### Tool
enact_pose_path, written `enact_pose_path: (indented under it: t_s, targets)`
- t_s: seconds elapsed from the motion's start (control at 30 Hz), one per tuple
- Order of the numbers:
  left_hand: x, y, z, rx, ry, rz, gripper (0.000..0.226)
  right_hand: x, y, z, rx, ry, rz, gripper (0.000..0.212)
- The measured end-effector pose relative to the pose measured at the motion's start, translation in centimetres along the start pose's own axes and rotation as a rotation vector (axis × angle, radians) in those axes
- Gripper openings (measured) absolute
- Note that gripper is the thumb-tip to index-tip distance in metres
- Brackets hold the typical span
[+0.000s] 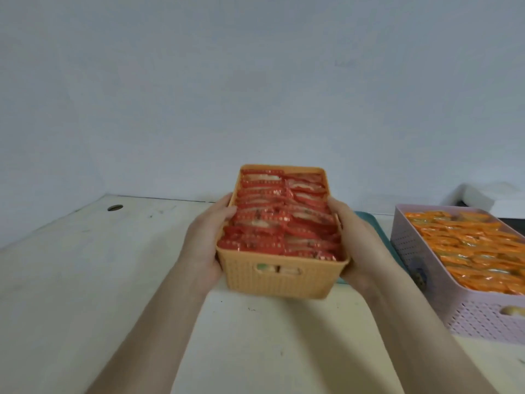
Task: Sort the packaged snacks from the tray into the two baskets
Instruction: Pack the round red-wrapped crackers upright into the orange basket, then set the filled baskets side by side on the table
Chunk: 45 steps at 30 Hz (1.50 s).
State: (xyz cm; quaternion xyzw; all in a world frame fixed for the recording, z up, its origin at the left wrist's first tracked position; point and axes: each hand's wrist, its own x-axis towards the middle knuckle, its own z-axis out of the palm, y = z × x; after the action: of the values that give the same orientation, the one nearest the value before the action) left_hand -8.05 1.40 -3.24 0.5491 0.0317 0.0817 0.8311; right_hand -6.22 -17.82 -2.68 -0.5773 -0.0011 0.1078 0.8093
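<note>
Orange basket [279, 277], packed with red snack packets [278, 223] standing on edge in two rows, at the middle of the view over the pale bench [85, 280]. Clasped by its long sides between both hands: left hand [207, 243] against the left wall, right hand [355, 245] against the right wall. Fingers [227, 210] curled over the rim onto the packets on each side, the rest hidden behind the walls. Hard to tell whether lifted clear of the bench or resting on it. At the right edge, a pink basket [483, 317] full of orange snack packets [468, 245], on the bench. Between the two baskets, behind the right hand, a sliver of teal tray [366, 220]. Far left, a round hole [115, 207] in the bench; behind, a plain pale wall [255, 81].
</note>
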Motion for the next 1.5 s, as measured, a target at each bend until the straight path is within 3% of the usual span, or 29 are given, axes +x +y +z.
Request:
enact_pose_path:
  t_s: [0.37, 0.57, 0.73, 0.83, 0.93, 1.07, 1.17, 1.3, 1.37, 1.5]
  targets:
    - [11.1, -2.6, -2.6, 0.020, 0.124, -0.072, 0.032, 10.1, 1.5, 1.3, -0.039, 0.083, 0.007, 0.030]
    - [12.1, -5.1, -4.6, 0.057, 0.082, -0.103, 0.030, 11.9, 3.5, 1.2, -0.129, 0.086, -0.006, 0.031]
    - [12.4, -3.9, -4.7, 0.413, 0.264, 0.040, 0.029, 10.9, 2.5, 1.2, -0.456, 0.150, -0.072, 0.046]
    - [10.4, -2.8, -2.8, 0.834, 0.399, 0.294, 0.029, 8.9, 0.9, 0.6, -0.713, 0.201, -0.224, 0.047]
    - [6.7, -2.4, 2.1, 0.989, 0.222, 0.469, 0.028, 6.7, -0.8, -0.5, -0.950, 0.171, -0.305, 0.044]
    - [3.0, -5.3, 8.4, 1.146, -0.179, 0.393, 0.019, 4.2, -2.9, -3.3, -1.219, 0.153, -0.293, 0.044]
    - [0.6, -8.2, 12.9, 1.227, -0.293, 0.316, 0.016, 1.8, -4.7, -7.4, -1.350, 0.241, -0.346, 0.040]
    - [-1.0, -11.3, 17.6, 1.217, -0.352, 0.150, 0.060, -0.8, -6.4, -13.6, -1.499, 0.461, -0.460, 0.033]
    - [-1.3, -12.4, 18.9, 1.189, -0.377, 0.090, 0.062, -1.3, -6.9, -16.1, -1.594, 0.532, -0.358, 0.037]
    - [-1.6, -14.3, 20.8, 1.058, -0.394, 0.017, 0.037, -2.1, -7.2, -21.0, -1.560, 0.626, -0.054, 0.039]
